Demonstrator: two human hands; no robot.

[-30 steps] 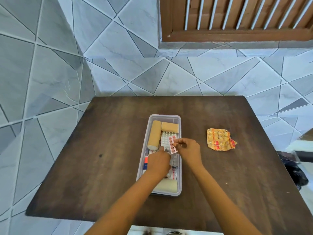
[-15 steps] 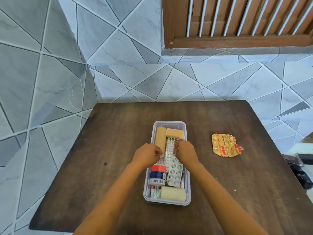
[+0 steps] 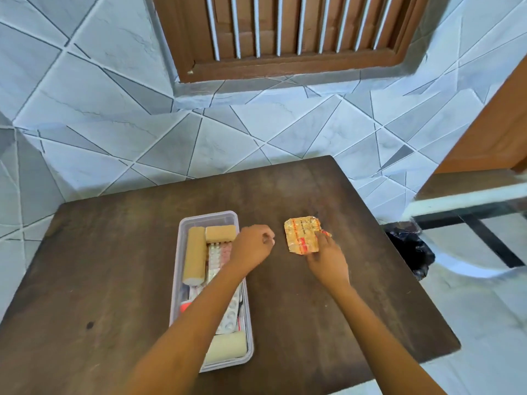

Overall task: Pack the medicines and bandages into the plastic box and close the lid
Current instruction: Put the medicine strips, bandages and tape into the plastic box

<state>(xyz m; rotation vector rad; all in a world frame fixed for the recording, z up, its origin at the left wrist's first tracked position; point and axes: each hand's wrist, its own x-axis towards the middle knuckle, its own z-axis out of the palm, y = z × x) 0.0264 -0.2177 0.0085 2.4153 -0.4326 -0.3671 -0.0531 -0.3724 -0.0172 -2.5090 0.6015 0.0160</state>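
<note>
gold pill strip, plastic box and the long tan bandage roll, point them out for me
gold pill strip [image 3: 301,236], head view, middle of the foil
plastic box [image 3: 209,216], head view, far rim
long tan bandage roll [image 3: 194,253], head view, middle of its side

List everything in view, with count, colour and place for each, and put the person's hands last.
plastic box: one, clear, open, left of the table's centre.
bandage rolls: three, two tan at the box's far end, one pale cream at its near end.
blister strips: several, silver and pink, inside the box; exact count hidden by the arm.
foil pill strip: one, crumpled gold with red print, on the table right of the box.
table: one, dark brown wood.
window frame: one, brown, above.
left hand: loosely closed, beside the box's far right edge.
right hand: fingers on the foil pill strip.
</note>
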